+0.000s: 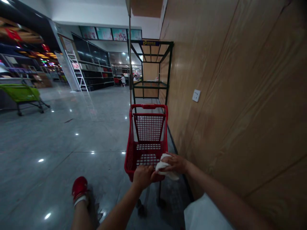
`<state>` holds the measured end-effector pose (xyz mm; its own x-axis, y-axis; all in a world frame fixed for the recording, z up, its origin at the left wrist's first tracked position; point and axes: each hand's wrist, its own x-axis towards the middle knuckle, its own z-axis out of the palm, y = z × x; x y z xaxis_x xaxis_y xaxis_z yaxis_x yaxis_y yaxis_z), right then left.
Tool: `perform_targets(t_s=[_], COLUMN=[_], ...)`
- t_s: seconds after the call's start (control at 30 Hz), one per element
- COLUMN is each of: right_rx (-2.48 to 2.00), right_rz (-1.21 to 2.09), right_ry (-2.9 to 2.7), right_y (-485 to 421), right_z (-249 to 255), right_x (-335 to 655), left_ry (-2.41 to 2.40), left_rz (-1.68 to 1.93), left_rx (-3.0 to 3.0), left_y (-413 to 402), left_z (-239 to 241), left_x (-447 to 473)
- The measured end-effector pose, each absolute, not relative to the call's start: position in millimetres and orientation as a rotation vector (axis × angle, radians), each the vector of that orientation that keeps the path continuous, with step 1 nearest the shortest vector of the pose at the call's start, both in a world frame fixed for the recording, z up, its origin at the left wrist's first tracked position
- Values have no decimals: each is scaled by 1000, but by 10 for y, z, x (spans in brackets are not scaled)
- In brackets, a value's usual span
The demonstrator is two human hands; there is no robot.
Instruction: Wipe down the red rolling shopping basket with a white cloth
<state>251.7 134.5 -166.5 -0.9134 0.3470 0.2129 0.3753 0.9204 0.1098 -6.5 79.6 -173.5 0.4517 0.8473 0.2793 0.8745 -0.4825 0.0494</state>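
Now right grip [177, 162] holds cloth [163, 164] against cart [129, 158].

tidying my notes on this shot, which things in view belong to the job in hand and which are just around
In the job:
- red cart
- white cloth, in the right hand at the cart's near end
- left hand, on the cart's near edge

Just around:
- green cart
- white ladder
- dark rack
- wall socket
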Motion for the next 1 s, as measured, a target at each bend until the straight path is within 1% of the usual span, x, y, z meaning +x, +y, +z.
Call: perform_targets(t_s=[0.13, 0.27, 0.43, 0.5, 0.6, 0.73, 0.83, 1.0], right_rx=[-795, -855, -1001, -1050, -1077, -1025, -1023, -1344], right_rz=[-235, -215, -172, -155, -139, -128, -104, -123], right_ry=[-2724, -2520, -2412, -2411, -2419, -2445, -2431, -2235], right_y=[1743, 1863, 1798, 1777, 1728, 1681, 1810, 2200], right_z=[-1733, -1886, -1838, -1734, -1605, -1561, -1521, -1336], right_x=[2575, 2341, 1806, 1576, 1244, 991, 1131, 1661], left_ry=[-1482, -1404, -1347, -1388, -1550, -1762, -1827, -1732], left_rz=[-453, -548, -593, -604, -727, -880, -794, -593], left_rx=[-2512, -2486, -2495, -2426, -2229, -2108, -2083, -2062], left_y=[913, 1098, 1391, 1424, 1349, 1202, 1152, 1140], left_z=[-1845, -1940, -1770, -1644, -1527, -1595, -1702, -1819], left_x=[-85, -288, -749, -841, -749, -445, -390, -528])
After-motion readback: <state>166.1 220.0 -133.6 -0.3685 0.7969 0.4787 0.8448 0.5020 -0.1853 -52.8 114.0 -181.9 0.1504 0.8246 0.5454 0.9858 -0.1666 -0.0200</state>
